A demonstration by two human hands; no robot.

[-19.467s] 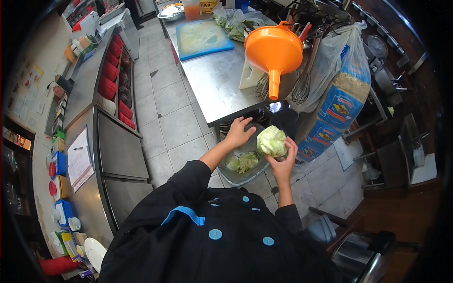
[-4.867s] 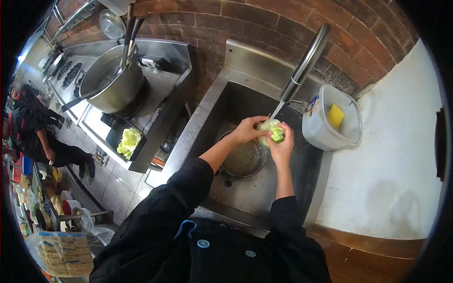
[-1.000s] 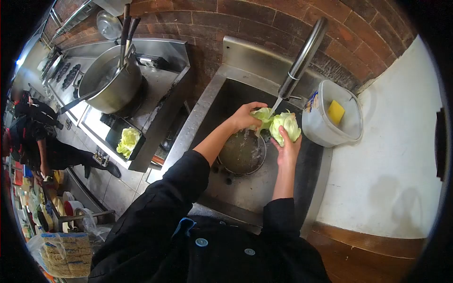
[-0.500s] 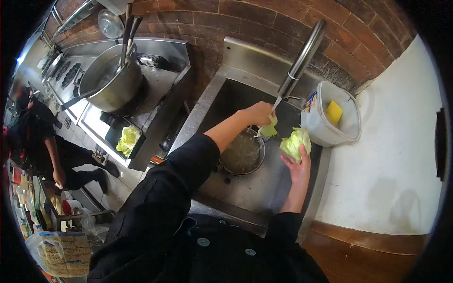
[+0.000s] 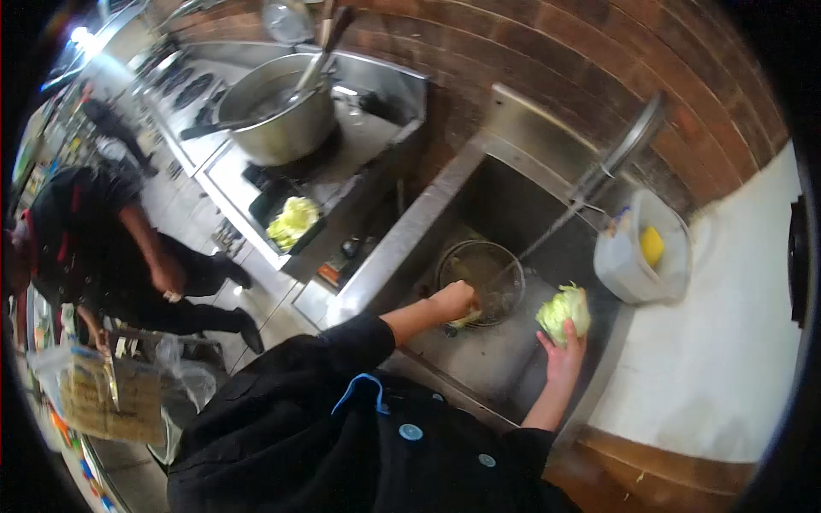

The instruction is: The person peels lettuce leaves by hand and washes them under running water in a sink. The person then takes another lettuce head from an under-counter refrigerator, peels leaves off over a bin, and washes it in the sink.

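Over the sink (image 5: 462, 363), my left hand (image 5: 455, 301) is closed on a small pale green lettuce leaf (image 5: 468, 320), mostly hidden under the fingers. That hand is at the near left edge of a round metal strainer or pot (image 5: 496, 274). My right hand (image 5: 563, 357), palm up, grips a pale green lettuce head (image 5: 564, 313) over the sink's right side. From the faucet (image 5: 629, 141), a stream of water runs down into the round vessel.
Right of the faucet is a white bucket (image 5: 611, 261) with a yellow sponge (image 5: 652, 246). At left, a large pot (image 5: 295, 137) with utensils sits on the stove, near a black tray of lettuce leaves (image 5: 293, 222). A person (image 5: 94, 231) stands at far left; another (image 5: 111, 124) is farther back.
My left hand has moved from under the faucet down to the vessel's near left edge. The water stream now reaches the vessel. The view has shifted, and my right hand still holds the lettuce head.
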